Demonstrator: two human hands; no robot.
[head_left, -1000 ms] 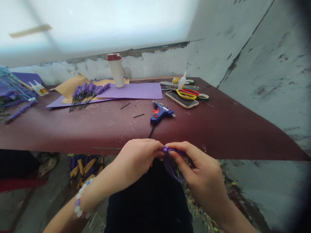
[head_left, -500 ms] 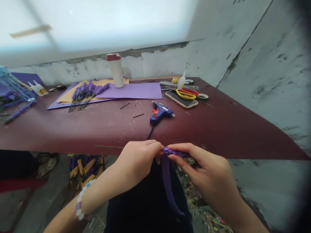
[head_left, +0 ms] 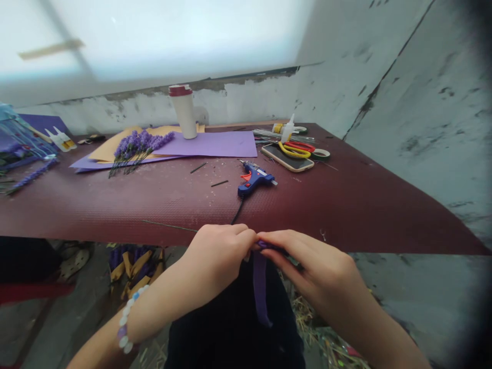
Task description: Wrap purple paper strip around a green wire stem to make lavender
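At the table's front edge, my left hand (head_left: pixel 223 253) is closed, its fingertips pinched at the base of a small purple flower roll. A thin green wire stem (head_left: pixel 169 225) sticks out to the left from under that hand. My right hand (head_left: pixel 321 259) pinches the purple paper strip (head_left: pixel 260 287) where it is wound on the stem, thumb below and fingers above. The strip's loose end hangs down over my dark-clothed lap. Both hands' fingertips nearly touch, and most of the wound part is hidden between them.
Beyond my hands lies a blue glue gun (head_left: pixel 254 178). Behind it are a phone (head_left: pixel 286 158), scissors (head_left: pixel 295 149), a glue bottle (head_left: pixel 287 129) and tape. Purple flower stems (head_left: pixel 140 146), paper sheets (head_left: pixel 226 144) and a lidded cup (head_left: pixel 184 114) stand farther back. Wrapped bunches (head_left: pixel 134 266) sit below the table.
My right hand has shifted slightly left and closed in over the wound part, covering more of it. The hanging strip end is shorter and has swung left. The wire's tip has risen slightly.
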